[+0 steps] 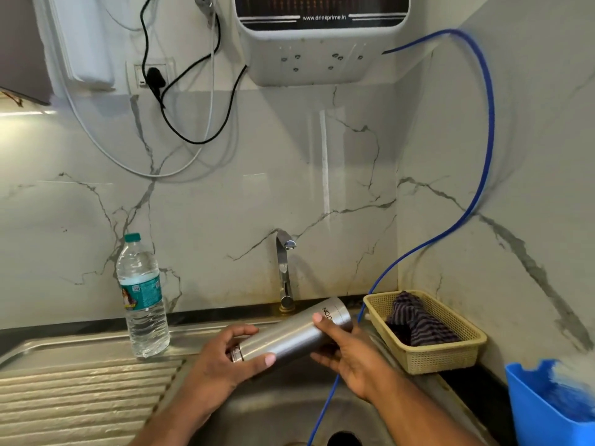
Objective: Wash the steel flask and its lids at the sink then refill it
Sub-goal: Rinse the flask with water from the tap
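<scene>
Wall-mounted water purifier (322,43), top cut off by the frame edge, printed "www.drinkprime.in". A blue hose (483,149) leaves its right side, loops down the marble wall and runs into the sink (280,410).

Steel flask (293,333) held over the sink basin, just in front of the tap (285,268). Its long axis is tilted: the open threaded neck points down and to the left, the base up and to the right. Dark lettering near the base appears upside down and is partly covered by a thumb; only "NO" can be made out. No lid is on the neck.

Left hand (225,358) is closed around the neck end, fingers curled over the top and thumb beneath. Right hand (351,352) grips the base end, thumb on top and fingers hidden behind the body.

On the ribbed drainboard to the left stands an upright plastic water bottle (141,297) with a teal cap; its label text is too small to read. On the tabletop to the right, a yellow basket (444,355) holds a striped cloth (418,320). A blue tub (544,410) at the lower right is cut off, its contents blurred.
</scene>
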`<state>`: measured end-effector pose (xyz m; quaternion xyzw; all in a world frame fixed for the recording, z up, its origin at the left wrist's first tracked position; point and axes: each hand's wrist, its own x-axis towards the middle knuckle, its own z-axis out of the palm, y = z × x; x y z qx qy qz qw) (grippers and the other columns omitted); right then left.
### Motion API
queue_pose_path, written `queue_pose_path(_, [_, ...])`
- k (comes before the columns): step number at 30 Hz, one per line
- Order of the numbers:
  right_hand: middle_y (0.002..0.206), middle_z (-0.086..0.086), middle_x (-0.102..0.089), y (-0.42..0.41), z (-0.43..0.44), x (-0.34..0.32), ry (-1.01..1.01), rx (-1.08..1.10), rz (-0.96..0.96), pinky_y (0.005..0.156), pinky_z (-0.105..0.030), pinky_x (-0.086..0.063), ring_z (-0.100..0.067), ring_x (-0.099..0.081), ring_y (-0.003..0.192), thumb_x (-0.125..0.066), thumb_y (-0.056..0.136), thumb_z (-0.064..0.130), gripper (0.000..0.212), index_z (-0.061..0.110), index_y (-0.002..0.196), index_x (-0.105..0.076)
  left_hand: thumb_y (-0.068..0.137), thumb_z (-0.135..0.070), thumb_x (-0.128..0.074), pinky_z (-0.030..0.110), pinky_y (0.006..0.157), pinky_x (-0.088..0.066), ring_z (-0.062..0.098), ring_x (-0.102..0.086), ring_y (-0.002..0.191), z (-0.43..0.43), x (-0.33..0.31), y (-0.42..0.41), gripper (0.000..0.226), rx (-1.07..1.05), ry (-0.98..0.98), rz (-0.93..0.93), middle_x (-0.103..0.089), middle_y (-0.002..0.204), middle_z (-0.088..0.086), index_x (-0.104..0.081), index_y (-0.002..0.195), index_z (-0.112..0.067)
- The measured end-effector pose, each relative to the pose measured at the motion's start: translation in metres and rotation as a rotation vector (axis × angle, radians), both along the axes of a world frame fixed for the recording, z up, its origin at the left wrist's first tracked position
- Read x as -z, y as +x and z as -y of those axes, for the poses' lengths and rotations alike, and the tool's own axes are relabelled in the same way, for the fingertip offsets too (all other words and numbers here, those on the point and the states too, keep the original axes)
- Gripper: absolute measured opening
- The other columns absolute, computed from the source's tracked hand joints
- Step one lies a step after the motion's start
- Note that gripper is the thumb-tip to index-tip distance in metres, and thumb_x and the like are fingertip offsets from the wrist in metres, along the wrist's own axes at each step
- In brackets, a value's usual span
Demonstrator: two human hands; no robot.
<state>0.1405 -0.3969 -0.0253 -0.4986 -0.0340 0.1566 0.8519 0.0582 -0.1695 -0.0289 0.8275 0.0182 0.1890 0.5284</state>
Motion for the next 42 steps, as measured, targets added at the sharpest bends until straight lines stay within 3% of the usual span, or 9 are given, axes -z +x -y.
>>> queue_pose_path(6, [0.121, -0.019, -0.06, 0.001, -0.002, 0.0, 0.013, 0.089, -0.066, 0.073, -0.045, -0.064, -0.037, -0.063, 0.108, -0.093, 0.066, 0.026, 0.069, 0.013, 0.121, -0.052, 0.025, -0.05, -0.099, 0.032, 0.086, -0.053, 0.024, -0.065, 0.109, 0.001, 0.001, 0.007, 0.105, -0.001, -0.445, 0.084, -0.071, 0.114, 0.008, -0.067, 0.121, -0.021])
queue_pose_path(8, [0.127, -0.017, -0.059, 0.001, -0.001, 0.001, -0.096, 0.046, -0.056, 0.074, -0.043, -0.065, -0.035, -0.062, 0.112, -0.094, 0.059, 0.041, 0.091, 0.01, 0.133, -0.05, 0.018, -0.047, -0.103, 0.034, 0.098, -0.05, 0.024, -0.068, 0.111, -0.002, -0.004, 0.009, 0.114, -0.008, -0.524, 0.136, -0.076, 0.111, 0.009, -0.068, 0.122, -0.017])
queue_pose_path(11, [0.157, -0.006, -0.04, 0.005, 0.002, 0.011, -0.654, 0.037, 0.235, 0.107, -0.046, -0.051, -0.029, -0.045, 0.139, -0.09, 0.045, 0.073, 0.136, 0.03, 0.158, -0.029, 0.038, -0.043, -0.103, 0.036, 0.1, -0.05, 0.023, -0.069, 0.112, 0.0, -0.017, 0.005, 0.092, -0.024, -0.476, 0.221, -0.077, 0.111, 0.003, -0.071, 0.12, -0.019])
queue_pose_path(15, [0.143, 0.016, -0.052, -0.001, -0.017, 0.021, -1.021, -0.125, 0.692, 0.114, -0.041, -0.044, -0.009, -0.051, 0.13, -0.088, 0.04, 0.076, 0.116, 0.057, 0.143, -0.038, 0.06, -0.045, -0.093, 0.018, 0.085, -0.049, 0.001, -0.067, 0.102, 0.023, -0.027, 0.005, 0.063, -0.087, -0.011, 0.215, -0.073, 0.106, -0.013, -0.068, 0.117, -0.036])
queue_pose_path(21, [0.106, 0.018, -0.071, 0.001, -0.025, 0.026, -0.857, -0.044, 0.546, 0.087, -0.016, -0.055, 0.004, -0.067, 0.094, -0.09, 0.065, 0.051, 0.064, 0.037, 0.119, -0.06, 0.072, -0.045, -0.088, 0.006, 0.082, -0.05, -0.019, -0.06, 0.1, 0.043, -0.044, 0.04, 0.051, 0.054, 0.294, 0.084, -0.069, 0.106, -0.026, -0.064, 0.117, -0.04])
queue_pose_path(24, [0.102, 0.015, -0.072, 0.01, -0.023, 0.027, -0.798, 0.039, 0.421, 0.087, -0.028, -0.061, 0.0, -0.07, 0.091, -0.092, 0.063, 0.049, 0.054, 0.037, 0.106, -0.061, 0.085, -0.052, -0.071, 0.024, 0.077, -0.06, -0.001, -0.069, 0.097, 0.035, -0.058, 0.067, 0.032, 0.076, 0.2, 0.075, -0.074, 0.104, -0.015, -0.068, 0.111, -0.035])
queue_pose_path(27, [0.101, 0.014, -0.07, 0.017, -0.022, 0.029, -0.767, 0.055, 0.341, 0.086, -0.039, -0.063, -0.006, -0.069, 0.092, -0.094, 0.064, 0.047, 0.054, 0.037, 0.104, -0.06, 0.096, -0.031, -0.07, 0.015, 0.076, -0.055, 0.0, -0.067, 0.091, 0.018, -0.062, 0.108, 0.014, -0.072, 0.308, 0.103, -0.072, 0.097, -0.014, -0.071, 0.109, -0.026])
queue_pose_path(35, [0.096, 0.011, -0.069, 0.022, -0.021, 0.032, -0.691, 0.053, 0.259, 0.066, -0.036, -0.065, -0.009, -0.07, 0.083, -0.093, 0.071, 0.04, 0.043, 0.032, 0.1, -0.062, 0.1, -0.016, -0.062, 0.025, 0.096, -0.048, 0.02, -0.066, 0.11, 0.013, -0.046, 0.201, 0.029, -0.14, 0.479, -0.005, -0.07, 0.128, 0.002, -0.069, 0.128, -0.017])
queue_pose_path(42, [0.095, 0.009, -0.07, 0.025, -0.019, 0.034, -0.63, 0.082, 0.225, 0.056, -0.033, -0.063, -0.009, -0.07, 0.08, -0.091, 0.074, 0.036, 0.038, 0.029, 0.1, -0.064, 0.101, -0.026, -0.062, 0.011, 0.061, -0.037, -0.005, -0.057, 0.072, 0.02, -0.031, 0.215, 0.018, -0.239, 0.472, 0.054, -0.073, 0.089, -0.01, -0.079, 0.105, -0.024])
